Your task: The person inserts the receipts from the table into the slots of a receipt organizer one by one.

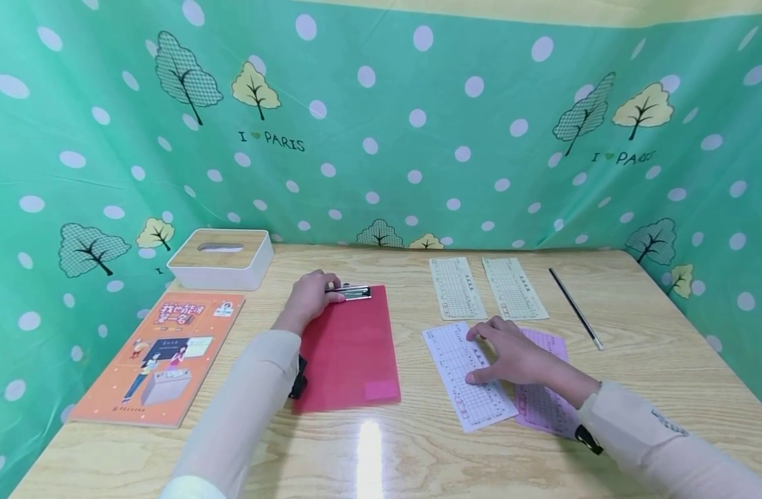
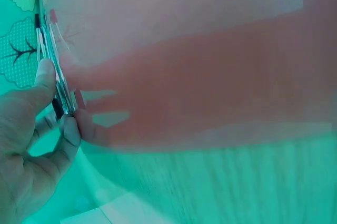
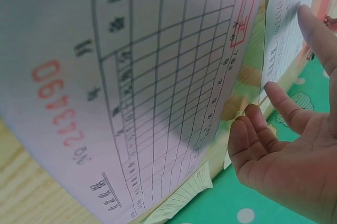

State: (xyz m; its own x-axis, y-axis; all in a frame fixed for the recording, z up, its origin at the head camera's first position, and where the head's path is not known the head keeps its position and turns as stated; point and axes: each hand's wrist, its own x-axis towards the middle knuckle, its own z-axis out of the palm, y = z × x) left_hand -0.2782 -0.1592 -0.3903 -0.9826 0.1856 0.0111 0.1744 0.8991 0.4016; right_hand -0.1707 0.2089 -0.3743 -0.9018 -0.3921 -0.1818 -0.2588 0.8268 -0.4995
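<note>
A red translucent clip folder lies left of the table's middle, with a metal clip along its top edge. My left hand grips that clip at its left end; the left wrist view shows the thumb on one side and the fingers behind. My right hand hovers low over a white receipt slip, fingers spread and thumb near the paper. Contact with the slip is unclear. Beside it, partly under the right forearm, is a purple slip, which appears large in the right wrist view.
Two pale yellow-green slips lie behind the right hand, with a dark pen-like rod to their right. An orange book sits on the left, a wood-topped tissue box behind it. A green polka-dot cloth hangs at the back.
</note>
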